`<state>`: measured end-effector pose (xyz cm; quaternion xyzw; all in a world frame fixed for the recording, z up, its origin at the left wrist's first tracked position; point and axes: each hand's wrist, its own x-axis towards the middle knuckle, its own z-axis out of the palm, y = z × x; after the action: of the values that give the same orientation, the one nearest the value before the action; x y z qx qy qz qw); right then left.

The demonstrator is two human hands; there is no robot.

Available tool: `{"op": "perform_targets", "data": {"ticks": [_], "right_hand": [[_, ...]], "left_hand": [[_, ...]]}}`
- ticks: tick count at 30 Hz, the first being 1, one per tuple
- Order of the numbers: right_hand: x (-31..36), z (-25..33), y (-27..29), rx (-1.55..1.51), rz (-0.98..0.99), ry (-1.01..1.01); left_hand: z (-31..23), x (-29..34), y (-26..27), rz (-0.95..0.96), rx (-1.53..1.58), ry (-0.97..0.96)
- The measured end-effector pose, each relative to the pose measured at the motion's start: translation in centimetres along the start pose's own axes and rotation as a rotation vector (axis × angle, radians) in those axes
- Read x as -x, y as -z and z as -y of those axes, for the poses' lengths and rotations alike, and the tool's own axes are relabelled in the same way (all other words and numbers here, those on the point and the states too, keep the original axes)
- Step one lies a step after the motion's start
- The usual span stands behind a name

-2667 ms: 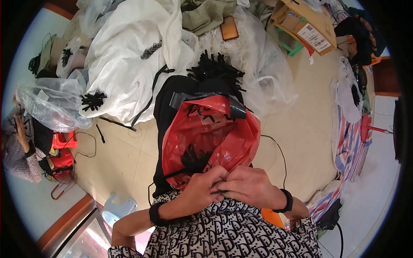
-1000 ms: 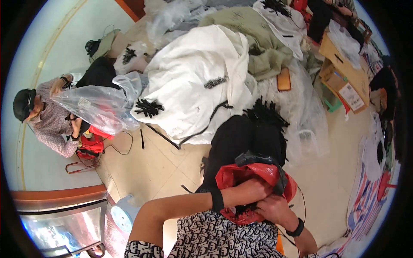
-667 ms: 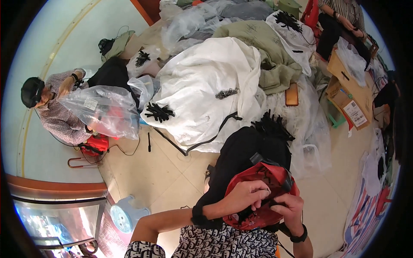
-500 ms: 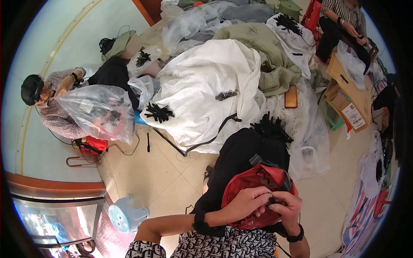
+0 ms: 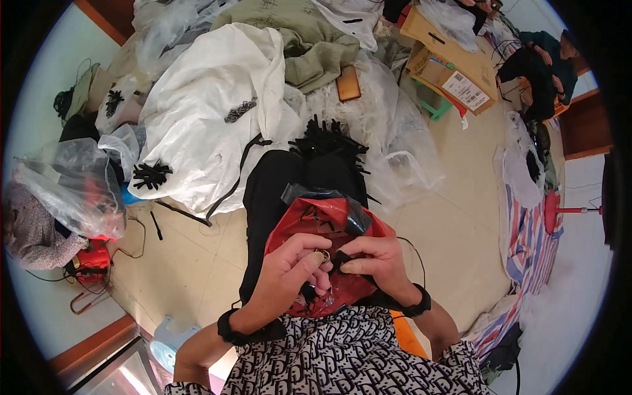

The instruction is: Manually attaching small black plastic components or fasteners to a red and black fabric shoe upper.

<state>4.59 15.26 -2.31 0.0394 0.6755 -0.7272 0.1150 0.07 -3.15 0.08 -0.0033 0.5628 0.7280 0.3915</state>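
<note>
A red plastic bag lies rolled open on my lap, with dark tape on its far rim and small dark pieces inside. Above it, my left hand pinches a small metal ring between thumb and fingertips. Close beside, my right hand has thumb and forefinger closed on a small black strip, mostly hidden by the fingers. The fingertips of both hands are a little apart. A bundle of black strips rests across my knees, beyond the bag.
A white sheet carries another black bundle and a pile of small metal pieces. Behind lie a phone and an opened cardboard box. A person with a clear bag sits at left; other people sit at far right.
My view has swung to the right, so the room appears shifted left. My hands have drawn slightly apart, and a metal ring now shows in the left fingers.
</note>
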Motion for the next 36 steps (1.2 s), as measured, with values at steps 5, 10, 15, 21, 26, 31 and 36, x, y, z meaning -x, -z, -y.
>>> {"op": "perform_targets", "data": {"ticks": [5, 10, 15, 21, 26, 31, 36], "right_hand": [[0.3, 0.6, -0.3, -0.117, 0.042, -0.09], [0.3, 0.4, 0.6, -0.253, 0.162, -0.222], [0.1, 0.0, 0.3, -0.497, 0.227, -0.289], [0.2, 0.3, 0.2, -0.443, 0.233, -0.249], [0.1, 0.4, -0.1, -0.396, 0.276, -0.231], [0.1, 0.2, -0.8, -0.442, 0.241, -0.239], [-0.3, -0.1, -0.9, -0.377, 0.174, -0.189]], "left_hand": [[0.1, 0.2, -0.5, 0.0, 0.009, 0.02], [0.3, 0.5, -0.4, 0.038, -0.094, -0.03], [0.0, 0.9, -0.3, 0.089, -0.233, -0.073], [-0.8, 1.5, -0.6, 0.121, -0.483, -0.203], [-1.3, 1.7, -0.5, 0.132, -0.468, -0.168], [-0.3, 1.7, 0.1, 0.088, -0.299, -0.113], [0.2, 1.0, 0.2, 0.067, -0.192, -0.045]]}}
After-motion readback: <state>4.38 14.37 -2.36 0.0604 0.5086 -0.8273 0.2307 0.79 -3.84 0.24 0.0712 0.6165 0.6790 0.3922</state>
